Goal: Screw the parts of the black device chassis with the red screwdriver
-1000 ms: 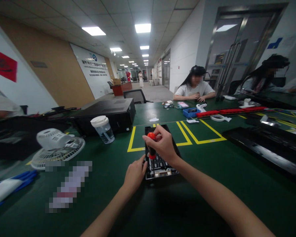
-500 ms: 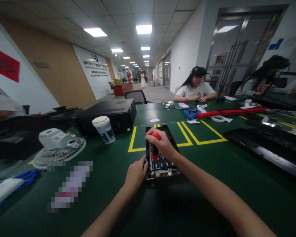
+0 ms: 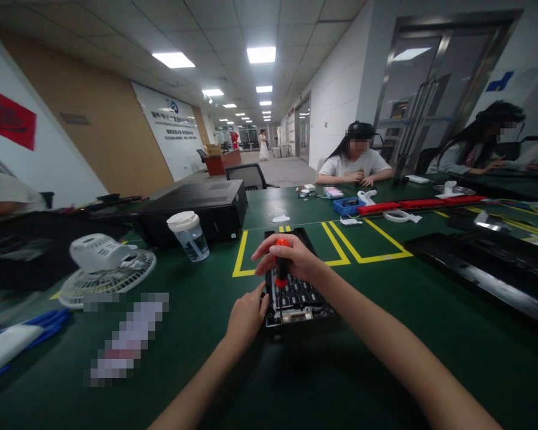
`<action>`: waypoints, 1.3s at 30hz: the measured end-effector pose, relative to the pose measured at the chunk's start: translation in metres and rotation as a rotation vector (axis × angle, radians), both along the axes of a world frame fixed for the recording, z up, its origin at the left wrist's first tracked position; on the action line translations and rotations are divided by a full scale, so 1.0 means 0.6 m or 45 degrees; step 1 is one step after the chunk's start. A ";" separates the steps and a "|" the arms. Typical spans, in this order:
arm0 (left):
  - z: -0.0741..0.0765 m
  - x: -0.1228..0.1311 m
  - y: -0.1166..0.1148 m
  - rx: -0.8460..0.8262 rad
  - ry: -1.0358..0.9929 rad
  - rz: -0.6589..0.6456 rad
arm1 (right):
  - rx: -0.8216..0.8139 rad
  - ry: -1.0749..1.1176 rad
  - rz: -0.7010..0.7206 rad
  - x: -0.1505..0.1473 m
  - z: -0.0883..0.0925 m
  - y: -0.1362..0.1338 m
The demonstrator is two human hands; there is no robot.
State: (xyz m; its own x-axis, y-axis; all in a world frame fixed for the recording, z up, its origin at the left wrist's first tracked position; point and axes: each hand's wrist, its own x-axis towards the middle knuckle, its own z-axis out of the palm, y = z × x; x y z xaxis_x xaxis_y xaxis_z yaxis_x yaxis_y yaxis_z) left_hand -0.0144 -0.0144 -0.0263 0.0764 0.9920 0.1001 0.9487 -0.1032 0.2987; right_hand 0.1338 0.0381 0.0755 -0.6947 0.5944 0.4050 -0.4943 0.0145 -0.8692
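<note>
My right hand (image 3: 299, 258) is around the upper handle of a red-and-black screwdriver (image 3: 281, 276), some of its fingers stretched out to the left. The screwdriver stands nearly upright, its thin shaft reaching down to the near left part of an open black casing (image 3: 301, 294). Rows of dark cell-like shapes and a metallic strip show inside this casing; its far part is partly covered by my right hand. At the left wall of the casing, my left hand (image 3: 247, 312) grips the edge with the thumb along it. The fingers beneath are hidden.
A lidded cup (image 3: 194, 242) and white fan (image 3: 101, 257) stand left, near a large black box (image 3: 192, 209). Long black panels (image 3: 484, 275) lie right. Beyond the yellow tape are a blue tray (image 3: 347, 206) and red strips (image 3: 424, 204). A person (image 3: 356, 160) sits opposite.
The fingers of my right hand have loosened and stretched out to the left around the screwdriver handle. The screwdriver stays upright in the casing; my left hand keeps its place.
</note>
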 end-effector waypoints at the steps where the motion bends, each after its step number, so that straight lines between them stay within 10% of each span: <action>1: 0.000 0.000 0.000 -0.004 0.003 0.004 | -0.007 0.006 0.002 -0.001 -0.001 0.002; 39: -0.011 -0.005 0.002 0.061 0.045 -0.028 | -0.050 0.127 0.137 -0.016 -0.009 -0.002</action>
